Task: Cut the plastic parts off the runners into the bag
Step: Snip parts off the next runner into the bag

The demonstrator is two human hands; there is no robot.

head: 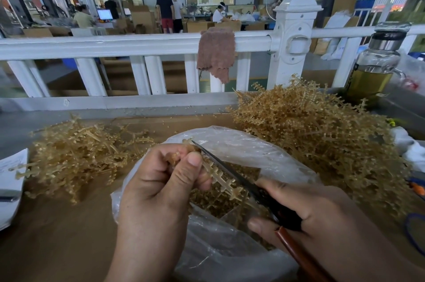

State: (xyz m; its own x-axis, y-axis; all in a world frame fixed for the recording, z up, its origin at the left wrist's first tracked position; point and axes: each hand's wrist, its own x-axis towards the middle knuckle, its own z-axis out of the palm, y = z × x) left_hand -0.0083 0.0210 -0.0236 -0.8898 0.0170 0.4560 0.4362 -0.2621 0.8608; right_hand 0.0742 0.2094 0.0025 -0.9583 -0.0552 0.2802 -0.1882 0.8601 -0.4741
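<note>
My left hand (161,180) pinches a tan plastic runner (220,178) with small parts along its sides, holding it over the open clear plastic bag (253,150). My right hand (305,210) grips dark scissors (232,173) with a reddish-brown handle; the blades lie along the runner's right side, tip pointing up and away. Cut tan parts (220,203) lie inside the bag beneath the runner.
A big heap of tan runners with parts (317,134) lies at the right, a flatter heap of runners (76,155) at the left, both on the brown table (57,235). A glass bottle (374,63) stands far right. A white railing (138,44) with a brown cloth (216,54) crosses behind.
</note>
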